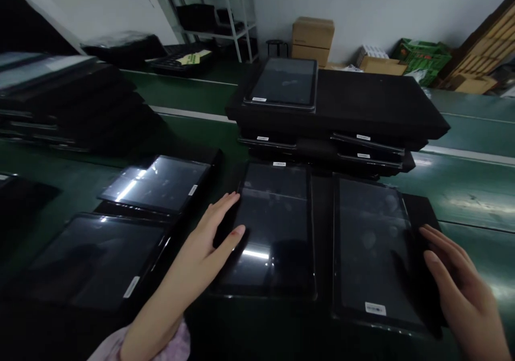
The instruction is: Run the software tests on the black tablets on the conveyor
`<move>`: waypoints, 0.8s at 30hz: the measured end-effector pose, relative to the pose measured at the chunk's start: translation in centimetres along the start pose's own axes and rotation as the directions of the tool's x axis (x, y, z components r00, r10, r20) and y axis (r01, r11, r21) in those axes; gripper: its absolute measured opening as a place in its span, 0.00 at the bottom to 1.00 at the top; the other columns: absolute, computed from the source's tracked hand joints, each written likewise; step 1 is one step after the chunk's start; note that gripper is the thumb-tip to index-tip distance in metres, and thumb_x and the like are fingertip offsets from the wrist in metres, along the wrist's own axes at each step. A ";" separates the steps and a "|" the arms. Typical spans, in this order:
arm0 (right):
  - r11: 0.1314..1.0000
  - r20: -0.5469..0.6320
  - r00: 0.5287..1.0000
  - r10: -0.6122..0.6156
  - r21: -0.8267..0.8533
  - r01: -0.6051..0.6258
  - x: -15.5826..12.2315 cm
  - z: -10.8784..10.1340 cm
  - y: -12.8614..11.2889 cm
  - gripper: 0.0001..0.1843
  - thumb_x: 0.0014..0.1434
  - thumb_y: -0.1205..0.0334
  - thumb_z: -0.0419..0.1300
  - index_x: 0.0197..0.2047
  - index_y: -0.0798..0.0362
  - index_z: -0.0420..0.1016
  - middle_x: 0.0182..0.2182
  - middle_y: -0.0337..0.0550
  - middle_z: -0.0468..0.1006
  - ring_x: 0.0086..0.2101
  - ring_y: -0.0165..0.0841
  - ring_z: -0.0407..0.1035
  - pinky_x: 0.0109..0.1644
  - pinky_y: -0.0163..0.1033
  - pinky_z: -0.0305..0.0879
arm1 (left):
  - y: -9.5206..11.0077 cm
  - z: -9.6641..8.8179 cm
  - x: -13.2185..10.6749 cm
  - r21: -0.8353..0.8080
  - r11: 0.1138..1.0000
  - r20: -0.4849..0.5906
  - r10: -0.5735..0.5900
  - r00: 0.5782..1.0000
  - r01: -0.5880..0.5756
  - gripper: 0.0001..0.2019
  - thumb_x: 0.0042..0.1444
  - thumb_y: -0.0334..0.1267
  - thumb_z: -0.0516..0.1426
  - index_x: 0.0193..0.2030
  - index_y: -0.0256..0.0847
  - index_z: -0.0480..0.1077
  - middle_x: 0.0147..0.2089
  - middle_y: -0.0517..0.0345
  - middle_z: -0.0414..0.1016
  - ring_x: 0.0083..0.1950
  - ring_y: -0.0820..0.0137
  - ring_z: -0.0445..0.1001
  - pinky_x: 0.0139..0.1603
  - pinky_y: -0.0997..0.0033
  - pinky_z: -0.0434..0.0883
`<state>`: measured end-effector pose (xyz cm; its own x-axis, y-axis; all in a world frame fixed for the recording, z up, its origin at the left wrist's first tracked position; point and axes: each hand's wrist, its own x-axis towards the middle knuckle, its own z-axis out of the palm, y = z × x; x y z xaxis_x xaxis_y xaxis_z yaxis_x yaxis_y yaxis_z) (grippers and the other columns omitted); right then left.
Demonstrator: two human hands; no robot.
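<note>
My left hand [215,235] is at the left edge of a black tablet [277,227], its thumb and fingers apart and holding nothing. This tablet lies flat, screen up, with a small white label at its far edge. To its right, a second tablet [372,248] has its white label at the near edge. My right hand [462,280] is beside that one, over the right end of the black board [422,211] beneath, fingers stretched out. Whether either hand's fingertips touch anything is hard to tell.
Left of me, two more tablets [156,183] lie on a dark board. Behind the middle, a stack of black boards [362,98] carries a tablet [285,82] on top. Another tall stack [68,101] stands far left on the green surface [475,184]. Cartons [313,34] stand by the wall.
</note>
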<state>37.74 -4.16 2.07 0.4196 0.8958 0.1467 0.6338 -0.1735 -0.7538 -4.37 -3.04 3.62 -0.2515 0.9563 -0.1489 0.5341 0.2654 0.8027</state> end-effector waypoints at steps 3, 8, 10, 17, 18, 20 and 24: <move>1.000 -0.009 1.000 0.006 0.008 -0.006 -0.2 0.0 -0.1 0.37 0.54 0.21 0.62 0.53 0.40 0.85 0.65 0.47 0.80 0.68 0.62 0.70 0.71 0.78 0.68 | -0.3 0.0 0.8 -0.068 0.998 -0.020 0.009 1.000 -0.011 0.39 0.61 0.68 0.61 0.74 0.54 0.72 0.80 0.51 0.68 0.84 0.40 0.59 0.80 0.30 0.62; 1.000 0.000 1.000 -0.015 0.009 0.015 -0.3 0.1 -0.3 0.33 0.56 0.23 0.63 0.51 0.37 0.87 0.62 0.45 0.82 0.66 0.63 0.72 0.68 0.81 0.69 | -0.8 -0.2 1.5 -0.136 0.987 0.021 0.090 0.996 -0.086 0.39 0.60 0.66 0.63 0.74 0.52 0.71 0.81 0.50 0.67 0.84 0.43 0.59 0.82 0.34 0.59; 0.999 -0.003 0.999 -0.038 0.010 0.038 -0.4 -0.1 -0.3 0.31 0.57 0.23 0.63 0.51 0.35 0.87 0.62 0.44 0.83 0.65 0.63 0.73 0.66 0.81 0.70 | -0.6 -0.3 1.5 -0.104 0.992 0.046 0.080 0.996 -0.075 0.40 0.59 0.66 0.64 0.75 0.54 0.70 0.81 0.52 0.67 0.85 0.42 0.56 0.82 0.32 0.59; 0.978 0.037 0.978 -0.205 -0.043 0.206 -0.7 -0.7 0.7 0.24 0.65 0.30 0.62 0.49 0.35 0.88 0.62 0.44 0.82 0.63 0.59 0.76 0.66 0.74 0.74 | 0.2 -0.8 2.2 -0.060 0.994 0.133 0.095 0.987 -0.087 0.45 0.57 0.65 0.65 0.79 0.53 0.64 0.82 0.49 0.64 0.79 0.38 0.66 0.74 0.38 0.73; 0.976 0.040 0.977 -0.208 -0.054 0.210 -0.4 -0.6 0.9 0.25 0.66 0.30 0.61 0.50 0.37 0.88 0.63 0.45 0.81 0.63 0.58 0.75 0.67 0.73 0.74 | 0.2 -0.8 2.4 -0.065 0.994 0.139 0.095 0.986 -0.087 0.46 0.57 0.64 0.65 0.79 0.53 0.63 0.83 0.50 0.64 0.79 0.39 0.67 0.73 0.39 0.75; 0.974 0.039 0.976 -0.213 -0.074 0.216 0.3 -0.3 1.1 0.28 0.67 0.29 0.60 0.53 0.40 0.88 0.64 0.49 0.80 0.64 0.57 0.74 0.69 0.70 0.73 | 0.2 -0.7 2.9 -0.056 0.995 0.144 0.091 0.985 -0.084 0.46 0.58 0.65 0.64 0.80 0.53 0.62 0.82 0.50 0.64 0.79 0.39 0.67 0.72 0.40 0.75; 0.934 0.085 0.934 -0.346 -0.065 0.352 1.3 -0.1 0.9 0.25 0.71 0.35 0.60 0.55 0.41 0.87 0.66 0.48 0.79 0.66 0.52 0.73 0.70 0.63 0.74 | 0.3 -0.3 3.6 -0.012 0.994 0.157 0.111 0.981 -0.110 0.46 0.58 0.62 0.63 0.81 0.51 0.59 0.83 0.46 0.62 0.79 0.39 0.66 0.74 0.36 0.73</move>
<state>38.89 -3.23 1.63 0.1174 0.9318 0.3436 0.7819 0.1266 -0.6104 -5.39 0.43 3.49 -0.0611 0.9872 -0.1476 0.5488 0.1567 0.8211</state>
